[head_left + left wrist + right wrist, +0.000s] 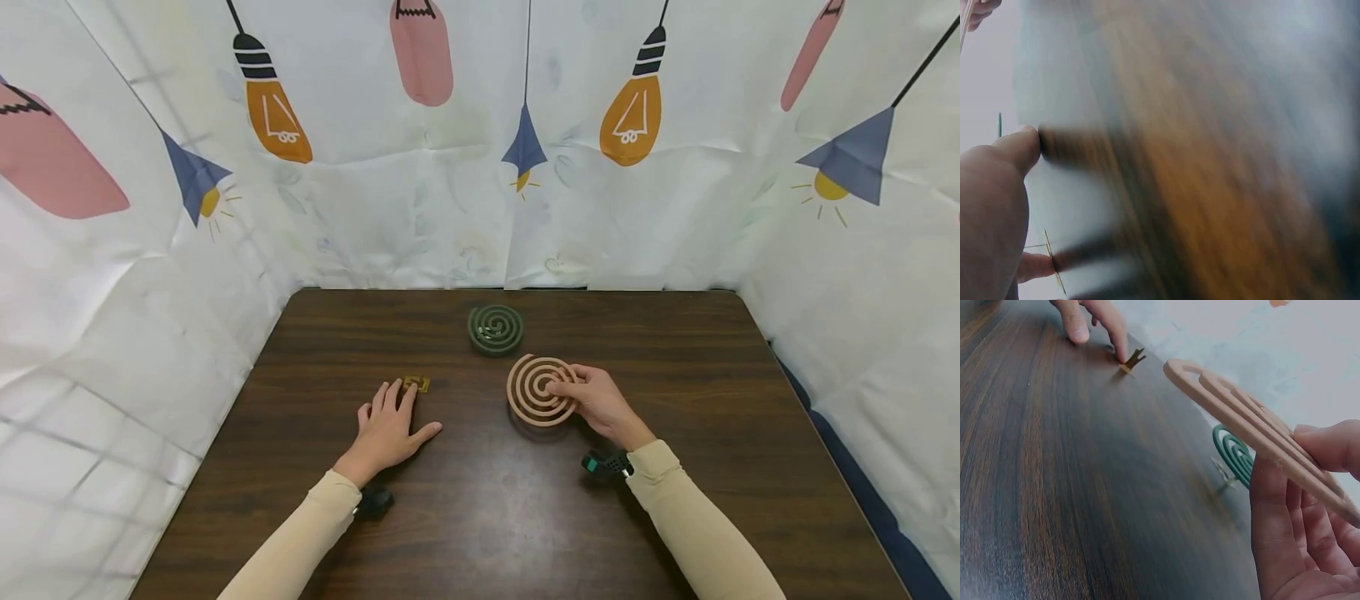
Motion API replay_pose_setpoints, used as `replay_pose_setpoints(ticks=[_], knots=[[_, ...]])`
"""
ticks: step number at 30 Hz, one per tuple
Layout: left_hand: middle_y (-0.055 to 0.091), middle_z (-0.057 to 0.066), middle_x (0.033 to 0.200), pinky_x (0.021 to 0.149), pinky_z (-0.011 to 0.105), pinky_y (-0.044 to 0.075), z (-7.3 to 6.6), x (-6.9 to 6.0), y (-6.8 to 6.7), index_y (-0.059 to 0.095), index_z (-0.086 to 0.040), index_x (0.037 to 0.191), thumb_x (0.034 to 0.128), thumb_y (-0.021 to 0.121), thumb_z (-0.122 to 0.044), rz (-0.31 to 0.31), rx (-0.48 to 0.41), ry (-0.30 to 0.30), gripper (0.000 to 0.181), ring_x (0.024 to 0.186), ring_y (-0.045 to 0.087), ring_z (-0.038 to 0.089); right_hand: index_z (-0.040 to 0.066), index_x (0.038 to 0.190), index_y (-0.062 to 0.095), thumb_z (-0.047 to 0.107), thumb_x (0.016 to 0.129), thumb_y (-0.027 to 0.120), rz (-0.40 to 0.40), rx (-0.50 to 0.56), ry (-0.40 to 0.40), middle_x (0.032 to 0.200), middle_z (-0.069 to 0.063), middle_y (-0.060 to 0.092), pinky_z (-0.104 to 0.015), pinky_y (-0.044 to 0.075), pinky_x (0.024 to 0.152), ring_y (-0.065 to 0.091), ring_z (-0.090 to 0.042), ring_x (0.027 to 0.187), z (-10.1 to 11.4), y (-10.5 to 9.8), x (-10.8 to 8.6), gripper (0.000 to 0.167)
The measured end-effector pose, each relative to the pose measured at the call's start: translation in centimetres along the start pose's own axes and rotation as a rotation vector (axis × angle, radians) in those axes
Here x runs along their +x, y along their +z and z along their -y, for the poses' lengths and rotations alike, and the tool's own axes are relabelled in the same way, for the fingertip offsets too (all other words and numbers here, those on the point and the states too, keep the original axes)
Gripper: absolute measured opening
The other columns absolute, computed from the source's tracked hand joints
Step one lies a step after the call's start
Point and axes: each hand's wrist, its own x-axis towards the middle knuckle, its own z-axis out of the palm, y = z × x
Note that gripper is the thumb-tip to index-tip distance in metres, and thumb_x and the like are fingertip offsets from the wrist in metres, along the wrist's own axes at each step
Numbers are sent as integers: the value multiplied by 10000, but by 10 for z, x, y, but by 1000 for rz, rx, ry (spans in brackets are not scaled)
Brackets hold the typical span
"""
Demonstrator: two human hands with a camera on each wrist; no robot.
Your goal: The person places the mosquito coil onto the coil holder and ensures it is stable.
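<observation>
A tan mosquito coil (535,414) is pinched in my right hand (603,408), thumb on top and fingers beneath. In the right wrist view the coil (1235,415) is tilted and raised above the table. My left hand (382,442) has its fingers spread and extended low over the wood. One fingertip touches a small gold-coloured metal stand (420,383), whose upturned prongs show in the right wrist view. Farther back is a green mosquito coil (497,329), beside or on a small metal stand (1225,475); which one cannot be told.
The dark wood-grain table (480,517) reaches back to a white curtain (465,217) printed with bulbs and lamps. More curtain hangs along both sides. Each wrist wears a strapped device, such as the black one (606,463) on the right.
</observation>
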Motion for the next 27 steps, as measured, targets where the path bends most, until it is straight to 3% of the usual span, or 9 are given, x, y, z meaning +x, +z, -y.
replay_pose_setpoints(ticks=[15, 27], knots=[[238, 268, 1690, 1142, 753, 246, -13, 6, 4, 339, -68, 1621, 944, 595, -696, 3, 0, 30, 958, 1581, 181, 491, -64, 1356, 545, 72, 962, 728, 20, 18, 8, 1022, -20, 733, -257, 627, 749, 742, -104, 834, 1, 11, 10, 455], [280, 230, 1685, 1144, 750, 247, -31, 7, 15, 366, -100, 1615, 928, 615, -700, -5, -13, 49, 946, 1576, 216, 477, -96, 1478, 447, 76, 965, 726, 41, 41, 16, 1142, -67, 706, -245, 621, 786, 742, -91, 904, -1, 18, 12, 609]])
